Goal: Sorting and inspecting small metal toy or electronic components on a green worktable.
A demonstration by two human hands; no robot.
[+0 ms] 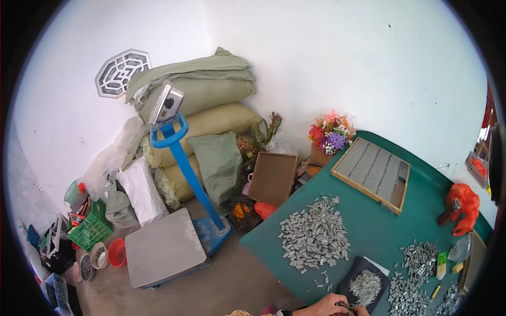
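At the lower edge, my left hand [328,305] is closed, its fingers pinched around a small dark piece [343,305] whose kind I cannot make out. Only a bit of my right hand [361,311] shows beside it, fingertips at the same piece; the rest is cut off by the picture's edge. Just beyond both hands, a heap of thin silvery metal pins [365,287] lies on a dark cloth pad [348,283]. Farther off on the green table [274,245] is a large pile of grey toothed metal pieces [315,234].
A wooden-framed tray [403,195] of lined-up grey pieces lies at the table's far side. More small metal parts [408,295], a red plastic bag [464,208] and a yellow marker [435,292] are to the right. A blue platform scale [166,247] stands left, before stacked sacks [211,121].
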